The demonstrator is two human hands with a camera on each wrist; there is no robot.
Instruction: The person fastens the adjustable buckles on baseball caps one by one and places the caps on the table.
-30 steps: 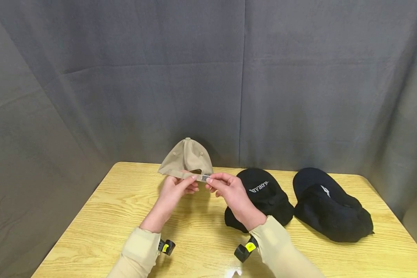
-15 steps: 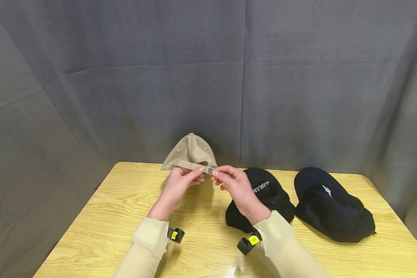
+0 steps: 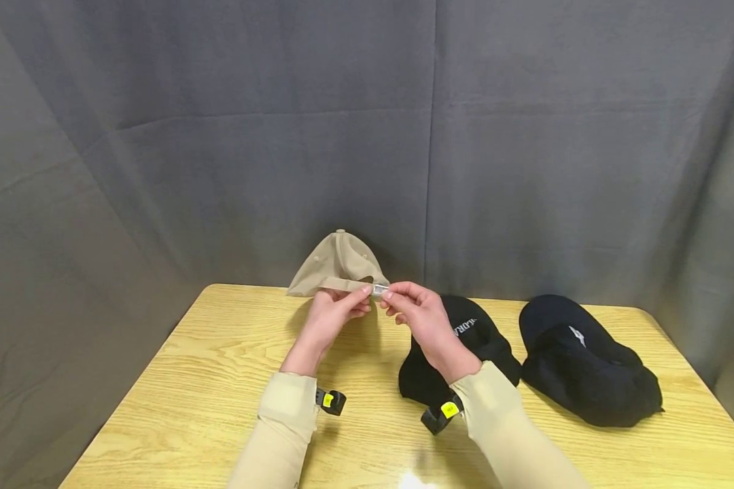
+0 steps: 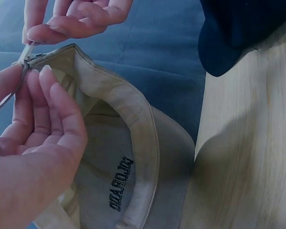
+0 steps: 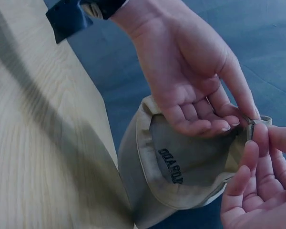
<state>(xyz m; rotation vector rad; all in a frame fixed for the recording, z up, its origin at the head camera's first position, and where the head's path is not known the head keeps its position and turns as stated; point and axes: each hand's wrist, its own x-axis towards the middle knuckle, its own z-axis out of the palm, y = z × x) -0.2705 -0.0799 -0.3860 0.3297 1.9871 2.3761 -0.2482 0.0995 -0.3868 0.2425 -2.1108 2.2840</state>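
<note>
A beige baseball cap (image 3: 335,261) is held up at the back of the table, its rear opening facing me. My left hand (image 3: 330,319) pinches the cap's back strap (image 3: 341,284) between thumb and fingers. Just right of it, my right hand (image 3: 427,322) pinches the metal buckle (image 3: 380,289) on that strap. The two hands' fingertips are close together. Dark lettering shows through inside the cap (image 4: 143,114) in the left wrist view. In the right wrist view, fingers partly cover the buckle, so whether its clasp is open is hard to tell.
A black cap (image 3: 495,346) with white lettering lies partly behind the right forearm. Right of it is a dark navy cap (image 3: 587,373) with a small white logo. All are over a wooden table (image 3: 189,380), with a grey curtain (image 3: 318,136) behind.
Both hands and the beige cap have shifted slightly up and to the right in the head view. The hands stay on the strap and buckle. The two dark caps lie as before.
</note>
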